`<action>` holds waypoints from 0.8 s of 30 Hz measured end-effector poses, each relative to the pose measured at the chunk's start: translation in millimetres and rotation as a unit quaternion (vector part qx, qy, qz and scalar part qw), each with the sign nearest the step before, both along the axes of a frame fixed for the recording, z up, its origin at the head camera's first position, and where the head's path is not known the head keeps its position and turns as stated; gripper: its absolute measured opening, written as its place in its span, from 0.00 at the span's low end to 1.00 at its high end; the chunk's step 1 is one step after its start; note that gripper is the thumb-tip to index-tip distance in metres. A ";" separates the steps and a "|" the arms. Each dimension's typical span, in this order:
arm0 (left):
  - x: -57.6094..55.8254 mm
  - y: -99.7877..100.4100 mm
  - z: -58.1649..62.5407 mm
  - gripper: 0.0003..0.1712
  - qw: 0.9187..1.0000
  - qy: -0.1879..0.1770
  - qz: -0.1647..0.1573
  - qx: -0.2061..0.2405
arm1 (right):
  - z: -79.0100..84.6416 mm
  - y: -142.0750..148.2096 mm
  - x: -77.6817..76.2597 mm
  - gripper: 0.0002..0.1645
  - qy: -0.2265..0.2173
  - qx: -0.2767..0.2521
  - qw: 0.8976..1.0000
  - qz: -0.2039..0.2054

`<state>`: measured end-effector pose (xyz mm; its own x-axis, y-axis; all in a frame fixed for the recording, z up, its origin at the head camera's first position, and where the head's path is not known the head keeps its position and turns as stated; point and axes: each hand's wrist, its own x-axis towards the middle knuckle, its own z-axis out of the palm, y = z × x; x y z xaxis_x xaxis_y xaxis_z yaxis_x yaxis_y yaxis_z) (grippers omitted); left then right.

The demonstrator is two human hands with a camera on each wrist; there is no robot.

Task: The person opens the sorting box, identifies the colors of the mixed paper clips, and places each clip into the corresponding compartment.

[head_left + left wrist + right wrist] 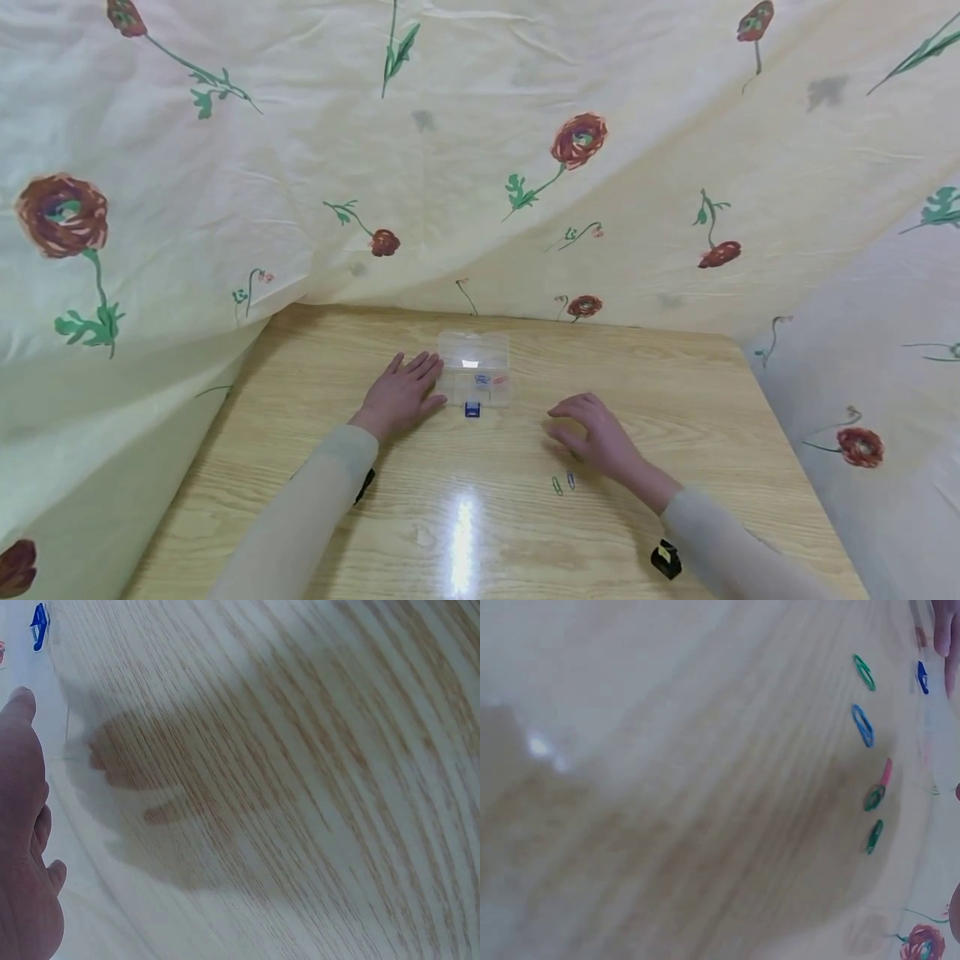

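Two hands rest by a small clear plastic box [474, 375] on a pale wooden desk [315, 433]

The left hand [401, 398] lies flat with straight fingers, touching the left side of the box and holding nothing; the right hand [596, 435] hovers low over the desk, fingers loosely bent, holding nothing; the hands are well apart; the box sits between them near the far edge, with a small blue clasp [472, 409] at its front and some coloured paper clips [487, 379] inside; two more loose paper clips [563, 482] lie just beside the right hand; a flowered cream cloth [450, 167] hangs behind
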<state>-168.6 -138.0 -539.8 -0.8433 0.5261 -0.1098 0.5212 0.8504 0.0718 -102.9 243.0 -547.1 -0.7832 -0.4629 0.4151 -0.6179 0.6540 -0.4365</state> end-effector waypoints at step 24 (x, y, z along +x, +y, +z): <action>-3.6 4.5 2.8 0.44 1.000 -0.005 0.010 0.003 | -22.9 8.7 46.0 0.24 0.009 0.028 1.000 0.002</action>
<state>-172.3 -133.6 -537.0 -0.8524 0.5102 -0.1147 0.5037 0.8600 0.0816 -56.9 251.7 -570.0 -0.7740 -0.4890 0.4022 -0.6278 0.6749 -0.3877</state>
